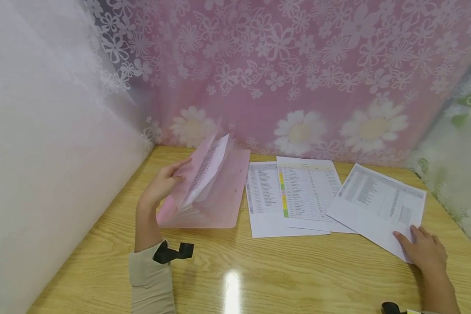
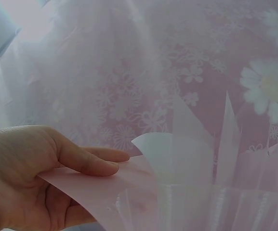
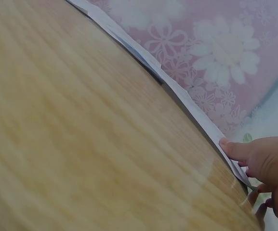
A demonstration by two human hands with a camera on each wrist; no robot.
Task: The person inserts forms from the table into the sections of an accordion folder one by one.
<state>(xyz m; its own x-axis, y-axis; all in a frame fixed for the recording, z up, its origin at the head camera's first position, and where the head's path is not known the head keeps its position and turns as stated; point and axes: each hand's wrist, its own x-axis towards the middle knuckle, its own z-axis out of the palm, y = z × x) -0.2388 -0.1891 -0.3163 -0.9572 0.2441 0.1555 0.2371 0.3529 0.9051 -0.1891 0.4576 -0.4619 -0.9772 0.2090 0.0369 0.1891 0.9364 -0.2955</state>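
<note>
At the left of the head view, my left hand [image 1: 160, 185] holds up the cover of a pink folder [image 1: 223, 206]. The cover [image 2: 114, 185] lies between thumb and fingers in the left wrist view. Clear sleeves and a printed sheet [image 1: 209, 168] stand partly raised inside the folder. Over at the right, my right hand [image 1: 427, 250] rests on the near right corner of a printed paper [image 1: 380, 209], thumb and forefinger spread on top. The right wrist view shows this hand [image 3: 264, 166] at the paper's edge, seen almost edge-on; its other fingertips are partly hidden.
Two more printed sheets overlap beside the folder: a plain table sheet [image 1: 264, 192] and one with a coloured strip [image 1: 310, 187]. The wooden table [image 1: 282, 274] meets a pink flowered curtain [image 1: 255, 87] behind, with a pale wall [image 1: 55, 131] on the left.
</note>
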